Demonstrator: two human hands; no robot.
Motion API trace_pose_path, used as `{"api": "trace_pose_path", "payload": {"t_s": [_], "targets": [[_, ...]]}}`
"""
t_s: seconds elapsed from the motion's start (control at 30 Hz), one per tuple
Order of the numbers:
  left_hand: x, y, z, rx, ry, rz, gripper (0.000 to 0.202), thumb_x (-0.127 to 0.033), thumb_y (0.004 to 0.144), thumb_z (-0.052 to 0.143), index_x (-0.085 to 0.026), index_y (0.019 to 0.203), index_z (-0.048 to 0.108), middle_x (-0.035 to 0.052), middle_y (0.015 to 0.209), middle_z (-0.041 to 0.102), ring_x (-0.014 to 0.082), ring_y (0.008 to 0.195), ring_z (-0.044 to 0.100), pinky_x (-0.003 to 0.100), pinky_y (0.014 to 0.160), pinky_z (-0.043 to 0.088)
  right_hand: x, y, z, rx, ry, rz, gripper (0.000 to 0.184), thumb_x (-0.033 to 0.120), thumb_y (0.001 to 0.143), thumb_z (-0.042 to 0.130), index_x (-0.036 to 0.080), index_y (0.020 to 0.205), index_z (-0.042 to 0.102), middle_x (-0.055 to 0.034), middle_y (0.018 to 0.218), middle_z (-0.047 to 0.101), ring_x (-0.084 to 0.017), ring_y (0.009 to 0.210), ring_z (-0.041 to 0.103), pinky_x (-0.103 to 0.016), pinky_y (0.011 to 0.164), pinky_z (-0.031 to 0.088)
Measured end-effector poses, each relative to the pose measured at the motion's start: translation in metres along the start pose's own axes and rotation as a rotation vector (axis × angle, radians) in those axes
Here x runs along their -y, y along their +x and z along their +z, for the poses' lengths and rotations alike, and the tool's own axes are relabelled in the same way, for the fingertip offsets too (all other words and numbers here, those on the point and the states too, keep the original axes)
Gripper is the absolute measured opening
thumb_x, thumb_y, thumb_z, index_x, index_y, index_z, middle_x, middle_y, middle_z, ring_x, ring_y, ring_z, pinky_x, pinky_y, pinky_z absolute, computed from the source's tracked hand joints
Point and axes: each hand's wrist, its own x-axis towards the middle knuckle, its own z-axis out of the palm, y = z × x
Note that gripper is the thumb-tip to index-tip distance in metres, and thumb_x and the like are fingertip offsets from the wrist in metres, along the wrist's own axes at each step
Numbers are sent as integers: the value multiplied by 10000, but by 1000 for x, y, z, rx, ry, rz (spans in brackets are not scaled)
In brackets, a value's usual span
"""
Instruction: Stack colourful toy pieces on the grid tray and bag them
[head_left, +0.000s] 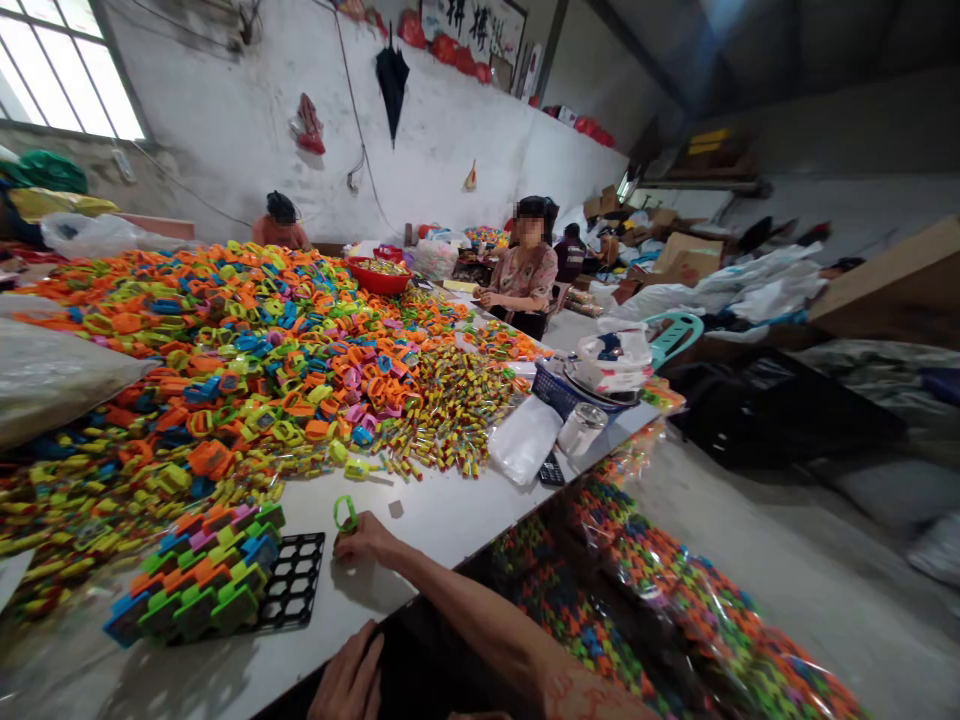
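My right hand (367, 540) is closed around a green plastic toy watch (345, 514), its looped band standing up above the fingers over the white tabletop. My left hand (346, 678) rests low by the table's front edge, fingers extended and holding nothing I can see. Left of my right hand lies a black tray (298, 578) with rows of round holes, partly filled. Packed in its left part are slanted rows of toy watches (202, 575) in green, orange, blue, yellow and pink.
A big heap of loose toy watches (247, 350) covers the table's far left. Beside it lie small yellow-red wrapped tubes (450, 410). Clear plastic bags (525, 440), a metal tin (583, 430) and a blue basket (555, 392) stand along the right edge. A co-worker (525, 265) sits beyond.
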Motion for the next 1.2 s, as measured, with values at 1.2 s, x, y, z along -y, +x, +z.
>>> {"api": "trace_pose_path", "payload": {"t_s": [1.2], "targets": [[105, 60, -82, 148, 181, -638, 488, -435, 1046, 385, -230, 1438, 591, 149, 1539, 527, 319, 1507, 398, 599, 1232, 149, 16, -26, -2, 49, -184, -7, 117, 200, 593, 704, 155, 636, 606, 40, 508, 565, -103, 500, 511, -217, 522, 393]]}}
